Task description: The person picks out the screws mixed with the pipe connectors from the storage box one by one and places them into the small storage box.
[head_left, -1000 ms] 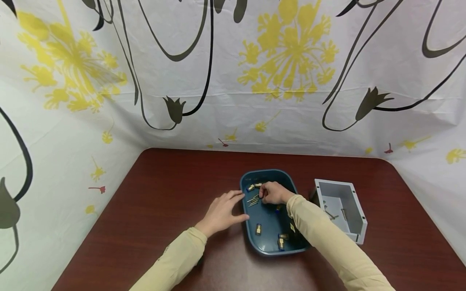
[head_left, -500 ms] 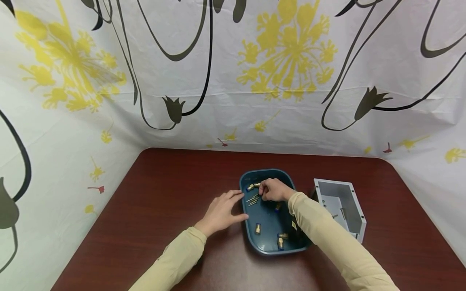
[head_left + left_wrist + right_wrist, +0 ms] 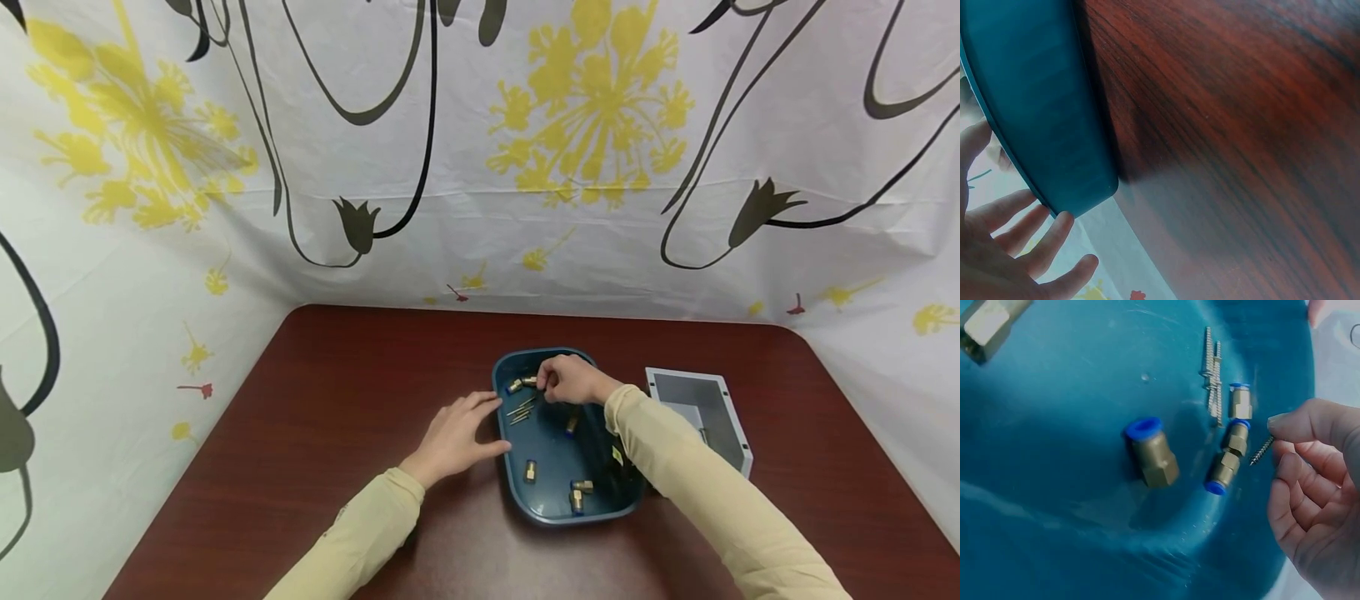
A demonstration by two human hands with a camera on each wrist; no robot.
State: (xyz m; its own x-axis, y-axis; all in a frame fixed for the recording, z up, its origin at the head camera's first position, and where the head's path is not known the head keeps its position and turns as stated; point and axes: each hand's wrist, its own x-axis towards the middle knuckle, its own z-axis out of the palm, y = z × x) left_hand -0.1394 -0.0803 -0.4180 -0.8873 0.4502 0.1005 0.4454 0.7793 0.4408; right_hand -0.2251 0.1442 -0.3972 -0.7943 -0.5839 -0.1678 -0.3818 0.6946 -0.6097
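Note:
A blue plastic tub (image 3: 549, 454) stands on the table with small brass fittings and screws inside. Over its far part, my right hand (image 3: 573, 379) pinches a screw (image 3: 1262, 450) between thumb and index finger, tip pointing down. In the right wrist view, several brass fittings with blue collars (image 3: 1152, 456) lie on the tub floor, and loose screws (image 3: 1213, 378) sit in a small bunch. My left hand (image 3: 453, 442) is spread at the tub's left side, its fingertips (image 3: 1063, 219) touching the rim in the left wrist view.
A grey open box (image 3: 738, 425) stands right of the tub, partly hidden by the right sleeve (image 3: 697, 479). The dark red wooden table (image 3: 360, 375) meets a white patterned cloth (image 3: 450, 225) at the back and left.
My right hand has lifted away from the bunch of screws and shifted slightly farther back and right, with a screw pinched in it. The left hand stays in place.

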